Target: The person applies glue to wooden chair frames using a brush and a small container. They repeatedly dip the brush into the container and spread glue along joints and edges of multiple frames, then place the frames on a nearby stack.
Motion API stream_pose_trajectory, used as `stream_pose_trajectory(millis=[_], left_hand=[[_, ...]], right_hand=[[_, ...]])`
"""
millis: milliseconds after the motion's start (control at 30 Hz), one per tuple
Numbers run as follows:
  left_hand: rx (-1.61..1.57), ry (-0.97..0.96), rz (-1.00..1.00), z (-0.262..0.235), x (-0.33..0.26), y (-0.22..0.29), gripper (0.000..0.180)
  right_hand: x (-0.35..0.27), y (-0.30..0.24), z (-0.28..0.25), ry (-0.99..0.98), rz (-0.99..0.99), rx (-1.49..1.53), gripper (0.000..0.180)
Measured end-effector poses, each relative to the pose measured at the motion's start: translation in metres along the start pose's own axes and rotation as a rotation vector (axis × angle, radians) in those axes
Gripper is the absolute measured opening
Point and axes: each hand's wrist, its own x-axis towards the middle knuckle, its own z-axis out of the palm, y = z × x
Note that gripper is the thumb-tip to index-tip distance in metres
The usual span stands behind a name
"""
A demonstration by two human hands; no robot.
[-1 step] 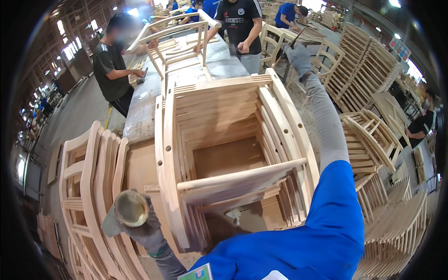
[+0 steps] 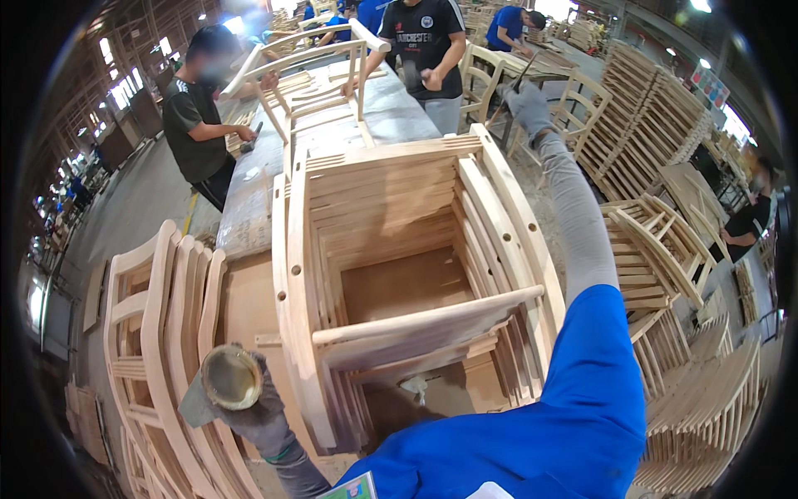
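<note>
My left hand [image 2: 264, 409], in a grey glove, grips a round open cup [image 2: 232, 377] with a pale yellowish substance inside. A grey flap or plate [image 2: 196, 402] juts out beside the cup; I cannot tell what it is. My right arm reaches far forward and to the right. Its gloved hand [image 2: 529, 110] is closed around a thin dark stick-like tool [image 2: 522, 73], whose working end I cannot make out. Between my arms stands a stack of nested wooden chair frames [image 2: 432, 312], with round holes along the side rails. The cup is held left of this stack.
Curved wooden chair backs [image 2: 158, 308] lean in a row at left. Beyond the stack, a long table [image 2: 253, 204] carries another chair frame [image 2: 307, 41]. Two co-workers stand around it. Pale chairs [image 2: 582, 108] are near my right hand, and piled slats [image 2: 644, 116] rise behind them.
The whole view has shifted very slightly. Both hands keep the same hold and almost the same place.
</note>
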Motion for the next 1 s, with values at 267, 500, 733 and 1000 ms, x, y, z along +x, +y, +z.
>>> stream_pose_trajectory(millis=[267, 500, 733, 1000], left_hand=[[0.476, 0.25, 0.195, -0.001, 0.002, -0.008, 0.055], [0.326, 0.218, 0.095, -0.022, 0.003, 0.004, 0.053], [0.371, 0.256, 0.138, -0.02, 0.0, 0.002, 0.051], [0.249, 0.356, 0.151, -0.014, 0.004, 0.003, 0.051]], right_hand=[[0.01, 0.061, 0.061, -0.213, 0.157, -0.01, 0.038], [0.006, 0.062, 0.086, -0.007, -0.025, -0.068, 0.034], [0.01, 0.061, 0.085, -0.081, 0.166, -0.018, 0.037], [0.014, 0.045, 0.086, -0.258, 0.144, -0.127, 0.034]])
